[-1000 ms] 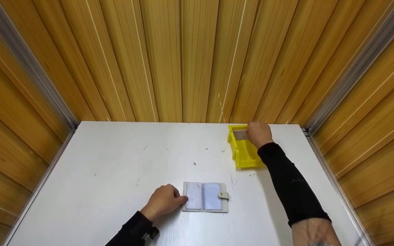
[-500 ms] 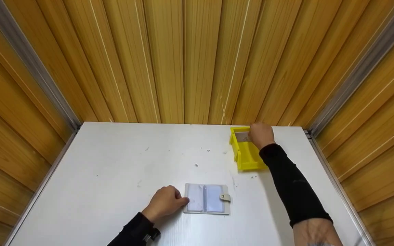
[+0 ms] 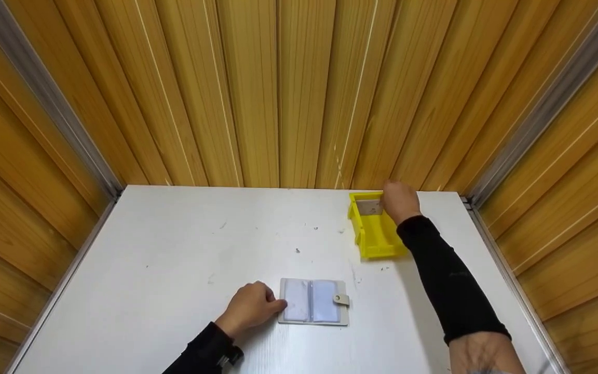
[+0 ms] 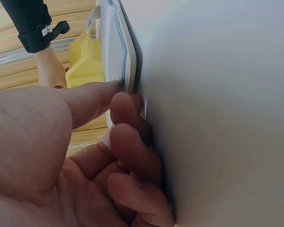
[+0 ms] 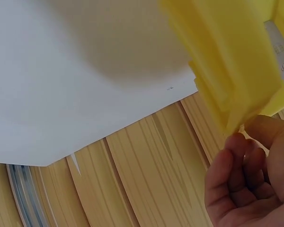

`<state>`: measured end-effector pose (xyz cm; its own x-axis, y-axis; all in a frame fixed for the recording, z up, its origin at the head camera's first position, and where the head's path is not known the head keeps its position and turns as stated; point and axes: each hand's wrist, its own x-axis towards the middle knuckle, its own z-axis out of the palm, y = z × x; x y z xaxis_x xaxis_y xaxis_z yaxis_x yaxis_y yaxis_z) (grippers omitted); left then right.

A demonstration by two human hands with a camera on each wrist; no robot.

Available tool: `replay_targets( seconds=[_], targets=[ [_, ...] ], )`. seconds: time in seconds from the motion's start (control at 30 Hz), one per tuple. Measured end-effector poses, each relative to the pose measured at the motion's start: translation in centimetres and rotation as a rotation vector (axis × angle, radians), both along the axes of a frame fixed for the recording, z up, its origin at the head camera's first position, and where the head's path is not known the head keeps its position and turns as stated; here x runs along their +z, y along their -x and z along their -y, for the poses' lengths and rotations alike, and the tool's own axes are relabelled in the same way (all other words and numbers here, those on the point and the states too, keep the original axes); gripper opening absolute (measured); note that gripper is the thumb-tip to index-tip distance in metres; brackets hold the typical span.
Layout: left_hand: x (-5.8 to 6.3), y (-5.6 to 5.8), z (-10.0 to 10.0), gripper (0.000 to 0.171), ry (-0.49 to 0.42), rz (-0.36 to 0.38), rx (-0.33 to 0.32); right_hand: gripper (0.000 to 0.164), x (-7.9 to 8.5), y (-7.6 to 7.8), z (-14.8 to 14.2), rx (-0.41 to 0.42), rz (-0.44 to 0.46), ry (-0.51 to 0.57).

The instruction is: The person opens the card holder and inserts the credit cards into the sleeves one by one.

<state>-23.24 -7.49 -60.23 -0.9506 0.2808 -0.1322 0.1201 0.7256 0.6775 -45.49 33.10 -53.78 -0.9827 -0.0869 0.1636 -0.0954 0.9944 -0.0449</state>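
A small card holder with clear pockets lies spread flat on the white table, its snap strap at the right. My left hand pinches its left edge; in the left wrist view the thumb lies on the cover and curled fingers sit at its edge. At the back right stands a yellow plastic bin. My right hand is at the bin's far right corner, where thumb and fingertips pinch the rim in the right wrist view. Inside the bin, against its back wall, is a pale card printed "VIP".
The white table carries small dark marks and scuffs. Wood-patterned panels rise behind it and along both sides, with grey metal rails at the corners. The bin stands close to the table's back edge.
My right hand has shifted slightly to the right and back along the bin's rim, showing more of the card. The left hand and card holder stay put; the view shifted a little.
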Motion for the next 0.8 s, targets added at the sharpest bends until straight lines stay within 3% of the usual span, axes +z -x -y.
replay_targets(
  seconds=[0.37, 0.57, 0.8],
  targets=[
    [0.16, -0.11, -0.08, 0.042, 0.003, 0.004, 0.008, 0.019, -0.37, 0.24, 0.15, 0.017, 0.062, -0.059],
    [0.07, -0.19, 0.0, 0.046, -0.015, -0.003, 0.005, 0.03, -0.64, 0.08, 0.0, 0.012, 0.053, -0.001],
    [0.03, -0.12, 0.09, 0.043, -0.002, -0.001, 0.018, 0.03, -0.08, 0.16, 0.35, -0.003, 0.034, 0.01]
  ],
)
